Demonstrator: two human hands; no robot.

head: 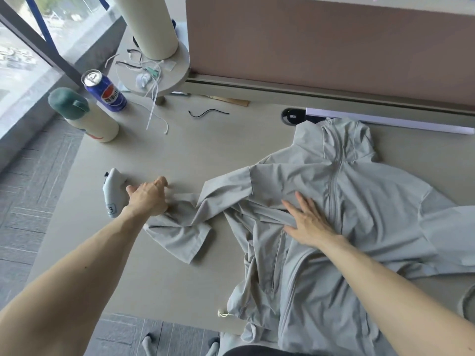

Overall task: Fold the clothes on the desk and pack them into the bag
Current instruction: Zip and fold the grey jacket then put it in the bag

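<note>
The jacket (372,201), light grey with a front zip (333,181), lies spread on the desk (180,150), hood (341,134) at the far end and hem at the near edge. Its fabric is creased and bunched along the side under the person's arms.

The right hand (308,222) lies flat on the chest of the jacket with straight, spread fingers (290,205) and holds nothing. The zip runs just to the right of those fingers, and a fold of cloth lies under the palm.

The left hand (147,197) is out on the sleeve (185,227), fingers curled down into the cloth and bunching it. The thumb points away to the left. From these fingers the sleeve runs right to the shoulder. Its wide cuff end doubles back toward the person, just below the wrist.

Just left of the thumb lies a white handheld device (111,191) marked with a 3, close to the hand but not clearly touching it. Beyond the left fingers, well apart, stand a cream bottle (90,122) with a green cap and a blue can (105,91). Past them, a white cord (154,114) and a black cable (208,113) lie on the desk. A pink partition (334,42) closes the far side. Near the desk's front edge, below the right forearm, a drawstring toggle (222,313) hangs from the hem.
</note>
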